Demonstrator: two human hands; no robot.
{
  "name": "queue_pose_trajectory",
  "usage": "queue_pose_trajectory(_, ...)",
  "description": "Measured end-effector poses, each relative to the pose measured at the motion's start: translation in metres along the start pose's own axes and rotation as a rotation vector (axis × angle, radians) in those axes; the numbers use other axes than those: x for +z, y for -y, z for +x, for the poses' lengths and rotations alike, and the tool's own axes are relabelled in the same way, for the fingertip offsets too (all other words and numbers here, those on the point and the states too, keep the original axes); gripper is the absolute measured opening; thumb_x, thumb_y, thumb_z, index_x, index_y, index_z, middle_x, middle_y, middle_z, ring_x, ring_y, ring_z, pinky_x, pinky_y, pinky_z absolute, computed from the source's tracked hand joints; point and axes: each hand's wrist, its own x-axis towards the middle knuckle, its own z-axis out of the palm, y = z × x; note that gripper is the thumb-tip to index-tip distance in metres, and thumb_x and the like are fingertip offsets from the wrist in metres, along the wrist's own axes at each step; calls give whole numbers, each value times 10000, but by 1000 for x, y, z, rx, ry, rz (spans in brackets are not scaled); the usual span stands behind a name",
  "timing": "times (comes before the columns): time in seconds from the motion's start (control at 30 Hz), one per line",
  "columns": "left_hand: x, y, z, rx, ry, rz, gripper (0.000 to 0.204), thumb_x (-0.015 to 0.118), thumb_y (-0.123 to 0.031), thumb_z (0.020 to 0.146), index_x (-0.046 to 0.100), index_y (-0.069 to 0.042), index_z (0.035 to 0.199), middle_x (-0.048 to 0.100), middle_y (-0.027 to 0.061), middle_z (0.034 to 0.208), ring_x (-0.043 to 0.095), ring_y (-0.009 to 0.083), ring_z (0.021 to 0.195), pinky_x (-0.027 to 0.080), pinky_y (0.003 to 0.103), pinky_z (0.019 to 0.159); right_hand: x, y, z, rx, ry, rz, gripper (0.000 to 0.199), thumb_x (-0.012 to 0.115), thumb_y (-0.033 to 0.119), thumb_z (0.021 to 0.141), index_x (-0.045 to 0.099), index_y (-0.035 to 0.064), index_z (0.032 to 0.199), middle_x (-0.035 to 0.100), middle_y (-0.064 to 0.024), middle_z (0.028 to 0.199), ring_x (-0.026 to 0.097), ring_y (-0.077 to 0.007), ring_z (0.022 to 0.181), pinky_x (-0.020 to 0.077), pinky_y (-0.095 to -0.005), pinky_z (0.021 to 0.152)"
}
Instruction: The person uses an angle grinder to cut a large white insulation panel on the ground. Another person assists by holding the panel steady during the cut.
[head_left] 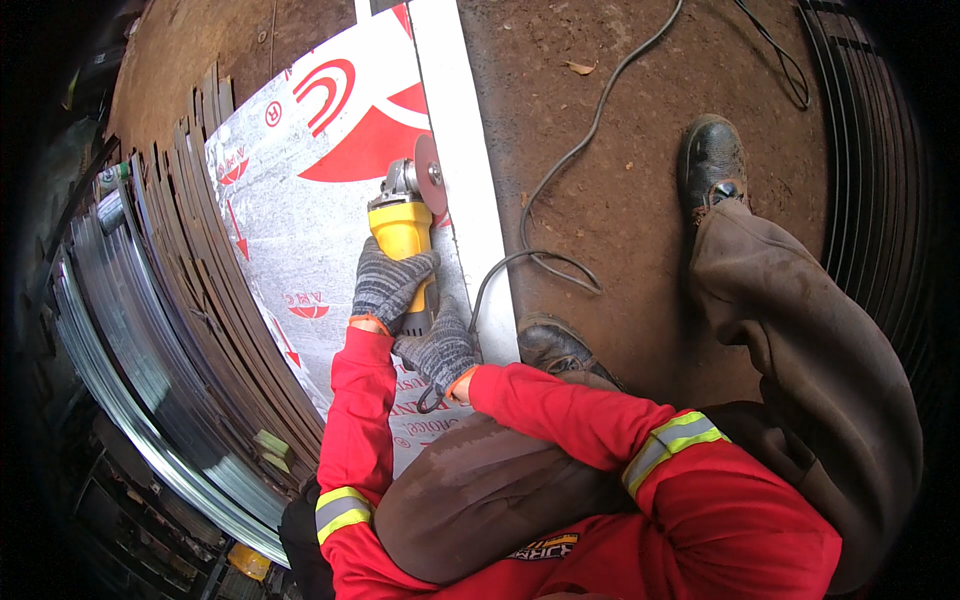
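Note:
In grey knitted gloves, both my hands are on a yellow angle grinder (pixel 401 228). My left hand (pixel 391 282) wraps round its body just behind the yellow front part. Closer to me, my right hand (pixel 442 350) is closed round the rear end, where the cord comes out. A thin reddish disc (pixel 429 174) stands on edge at the tool's head, over a dark straight line in the sheet. That large sheet (pixel 270 215), silvery white with red print, lies under the tool. I cannot tell whether the disc touches it or spins.
A white strip (pixel 465 130) runs along the sheet's right side. The grey cord (pixel 590 130) loops over brown ground. Long rusty bars (pixel 190 250) and shiny metal lengths (pixel 150 400) lie at left, dark bars (pixel 862 150) at far right. My boot (pixel 712 160) stands on the ground.

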Motion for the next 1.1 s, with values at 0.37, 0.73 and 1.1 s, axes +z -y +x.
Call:
queue_pose_trajectory(0.37, 0, -5, -18, -28, -9, 11, 557, 816, -222, 673, 544, 45, 1080, 652, 155, 892, 656, 259, 767, 550, 368, 697, 7, -15, -6, 17, 45, 81, 1004, 886, 408, 613, 363, -77, 1321, 547, -279, 1188, 560, -402, 1118, 454, -445, 962)
queue_pose_trajectory(0.73, 4, 11, -26, -12, -21, 26, 582, 831, -233, 662, 539, 45, 1080, 653, 159, 894, 652, 274, 770, 545, 379, 708, 5, -26, -14, 26, 75, 74, 984, 872, 391, 638, 349, -69, 1333, 543, -278, 1202, 564, -398, 1127, 454, -435, 966)
queue_pose_trajectory(1.1, 7, 14, -35, -7, 4, 26, 576, 827, -235, 658, 541, 44, 1074, 649, 158, 886, 648, 270, 758, 542, 380, 699, 17, -43, -20, -90, -106, -111, 937, 873, 314, 646, 361, -86, 1322, 603, -251, 1091, 635, -324, 975, 512, -394, 862)
